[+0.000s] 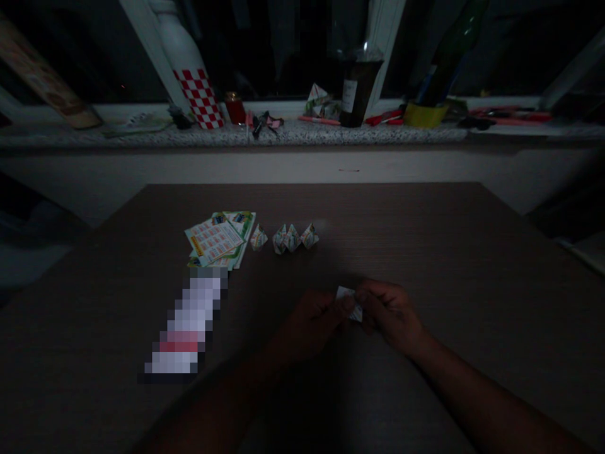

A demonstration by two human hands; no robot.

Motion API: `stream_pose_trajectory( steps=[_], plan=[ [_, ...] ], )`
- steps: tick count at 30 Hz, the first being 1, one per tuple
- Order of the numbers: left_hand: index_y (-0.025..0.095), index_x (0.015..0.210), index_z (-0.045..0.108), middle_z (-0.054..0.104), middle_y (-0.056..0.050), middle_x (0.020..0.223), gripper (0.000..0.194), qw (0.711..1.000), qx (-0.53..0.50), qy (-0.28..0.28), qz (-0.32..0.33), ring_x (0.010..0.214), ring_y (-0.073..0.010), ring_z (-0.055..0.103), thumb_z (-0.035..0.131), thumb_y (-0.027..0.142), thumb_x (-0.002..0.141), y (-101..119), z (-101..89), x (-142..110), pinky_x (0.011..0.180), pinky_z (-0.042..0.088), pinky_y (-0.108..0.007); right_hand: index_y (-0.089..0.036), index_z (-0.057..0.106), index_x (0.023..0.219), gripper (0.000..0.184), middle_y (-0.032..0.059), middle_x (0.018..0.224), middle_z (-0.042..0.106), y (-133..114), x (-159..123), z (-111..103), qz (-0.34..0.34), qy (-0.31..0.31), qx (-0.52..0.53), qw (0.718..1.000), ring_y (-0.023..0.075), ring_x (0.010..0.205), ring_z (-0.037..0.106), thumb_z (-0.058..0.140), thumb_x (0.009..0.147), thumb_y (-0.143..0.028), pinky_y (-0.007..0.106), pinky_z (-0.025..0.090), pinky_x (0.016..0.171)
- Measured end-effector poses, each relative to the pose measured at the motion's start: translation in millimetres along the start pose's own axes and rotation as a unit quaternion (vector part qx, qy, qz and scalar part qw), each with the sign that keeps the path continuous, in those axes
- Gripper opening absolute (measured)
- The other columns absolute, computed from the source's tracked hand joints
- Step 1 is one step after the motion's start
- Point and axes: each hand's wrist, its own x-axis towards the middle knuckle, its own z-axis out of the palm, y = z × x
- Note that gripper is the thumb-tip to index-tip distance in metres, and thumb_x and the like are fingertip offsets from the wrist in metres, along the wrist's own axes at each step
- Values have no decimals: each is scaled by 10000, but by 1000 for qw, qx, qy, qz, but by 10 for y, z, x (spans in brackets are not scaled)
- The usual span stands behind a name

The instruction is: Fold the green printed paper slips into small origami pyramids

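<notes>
A small folded piece of paper (345,292), pale with faint print, is pinched between both hands just above the wooden table. My left hand (321,318) grips its left side, thumb on top. On its right side my right hand (390,312) is closed, thumb and forefinger at the upper edge. Beyond the hands stand several small pointed folded-paper shapes (292,238) in a row. To their left lies a pile of printed paper sheets (216,241). Dim light hides the lower fingers of both hands.
A blurred-out, bright phone-like rectangle (189,321) lies left of my hands on the table (472,252). Behind the table, the stone windowsill (312,133) holds a red-checked white bottle (196,82), a dark cup (359,88), a green bottle (454,50), a yellow tape roll (425,116) and pens.
</notes>
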Motion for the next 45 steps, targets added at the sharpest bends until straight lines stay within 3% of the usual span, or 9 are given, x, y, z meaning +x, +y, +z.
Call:
stream_pose_trajectory(
  steps=[6,13,19,27,29,33,36,45],
  plan=[
    [134,534,531,431,33,449,568,999,-47,-5,0,403,-58,352,452,598,852,0,18,-7,416,239,-204,-173,529,630,384,-78,414,412,32,17,11,25,-5,85,996,64,344,376,562,865,-475,183,319,362],
    [91,799,706,521,13,494,456,993,-96,-70,4,422,-68,440,526,506,859,-29,10,6,428,309,-183,-167,517,612,392,-61,441,442,-1,24,20,13,-14,77,997,66,380,398,551,880,-451,184,293,385],
    [93,735,683,588,-16,548,396,985,-162,-55,-12,459,-95,526,601,471,817,-3,49,18,463,407,-202,-165,521,617,401,-62,444,433,-12,45,26,18,-7,59,998,64,380,387,556,869,-475,185,287,387],
    [104,706,660,631,-40,597,399,986,-149,-66,-27,508,-127,576,634,496,775,69,31,3,516,461,-238,-164,540,631,414,-48,448,459,-7,29,11,23,-11,34,999,74,394,409,538,873,-501,191,290,397],
    [107,694,652,619,-34,579,449,991,-121,-56,-20,515,-126,568,578,536,803,61,27,15,524,443,-232,-165,542,624,415,-52,440,454,-5,31,4,12,-1,28,1000,72,391,401,543,872,-497,190,290,397],
    [129,602,587,493,24,470,547,1000,-7,28,-4,425,-76,427,403,549,899,48,0,9,444,310,-201,-167,547,604,430,-42,448,483,-10,32,3,-16,12,15,1000,76,406,417,551,864,-510,197,316,415],
    [134,602,572,435,45,470,533,999,33,36,24,434,-65,379,396,530,912,48,-12,-11,445,269,-200,-163,550,586,458,-20,462,534,-22,30,10,-20,6,8,1000,84,419,454,545,861,-530,206,343,437],
    [139,580,538,411,42,470,514,995,-100,13,20,423,-62,321,440,541,884,-2,49,13,432,242,-212,-155,575,615,398,-33,433,513,-81,-12,57,9,-12,76,997,82,367,460,571,868,-462,195,337,376]
  ],
)
